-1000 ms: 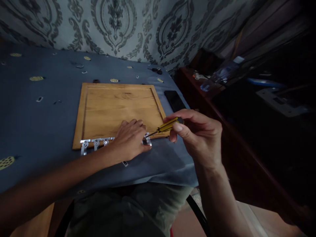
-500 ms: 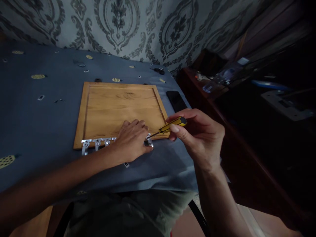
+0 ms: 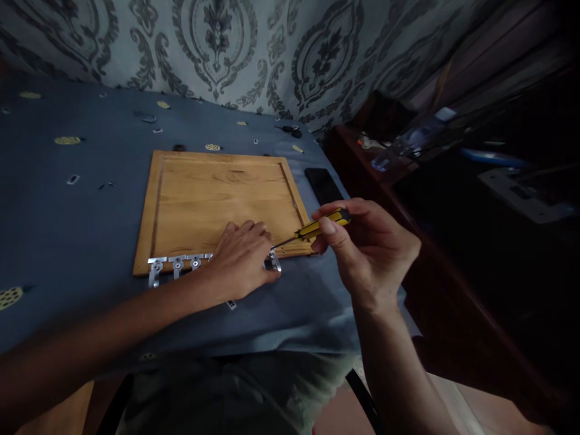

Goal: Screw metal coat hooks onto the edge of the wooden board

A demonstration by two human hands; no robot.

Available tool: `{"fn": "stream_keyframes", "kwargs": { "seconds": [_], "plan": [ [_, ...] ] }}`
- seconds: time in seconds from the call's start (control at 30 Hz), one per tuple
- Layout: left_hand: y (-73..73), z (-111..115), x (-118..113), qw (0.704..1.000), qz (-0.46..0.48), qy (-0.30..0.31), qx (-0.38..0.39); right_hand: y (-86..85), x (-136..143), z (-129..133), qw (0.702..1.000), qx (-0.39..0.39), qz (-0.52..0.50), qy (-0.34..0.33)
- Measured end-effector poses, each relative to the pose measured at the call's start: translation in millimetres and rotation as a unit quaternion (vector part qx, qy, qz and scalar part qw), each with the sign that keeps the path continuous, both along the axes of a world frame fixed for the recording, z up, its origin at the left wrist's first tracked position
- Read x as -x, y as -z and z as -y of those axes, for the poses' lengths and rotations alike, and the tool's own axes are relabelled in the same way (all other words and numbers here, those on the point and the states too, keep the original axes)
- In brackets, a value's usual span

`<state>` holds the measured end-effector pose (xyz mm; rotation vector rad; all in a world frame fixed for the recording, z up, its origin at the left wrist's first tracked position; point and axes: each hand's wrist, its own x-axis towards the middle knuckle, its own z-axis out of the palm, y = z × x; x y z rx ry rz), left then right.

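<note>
A wooden cabinet door (image 3: 217,202) lies flat on the blue cloth, framed by raised borders. Along its near edge sits a row of metal hinges (image 3: 177,266). My left hand (image 3: 244,257) rests over this edge, its fingers curled on the panel and its thumb against the hinge (image 3: 273,262) farthest right; the hand partly hides this hinge. Between thumb and fingers, my right hand (image 3: 371,248) pinches the handle of a yellow-and-black screwdriver (image 3: 317,228). The screwdriver slants down to the left, its tip at the hinge beside my left fingers; the exact contact is hard to see.
A black phone (image 3: 322,185) lies right of the panel. Keys (image 3: 292,130) and small screws (image 3: 106,185) are on the cloth (image 3: 90,241). At the right, a dark red piece of furniture (image 3: 348,151) holds a clear plastic bottle (image 3: 414,139). A patterned curtain (image 3: 267,54) hangs behind.
My right hand has shifted slightly right with the screwdriver, whose handle now sits at a somewhat different angle in the fingers. My left hand stays at the hinge.
</note>
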<state>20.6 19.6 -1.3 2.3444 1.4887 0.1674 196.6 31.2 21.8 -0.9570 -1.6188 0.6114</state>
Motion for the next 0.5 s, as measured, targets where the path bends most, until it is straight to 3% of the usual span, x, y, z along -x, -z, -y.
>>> {"fn": "stream_keyframes", "kwargs": {
  "seconds": [0.5],
  "plan": [
    [2.1, 0.5, 0.0, 1.0, 0.01, 0.001, -0.01, 3.3, -0.2, -0.8, 1.0, -0.002, 0.0, -0.014]
  ]
}}
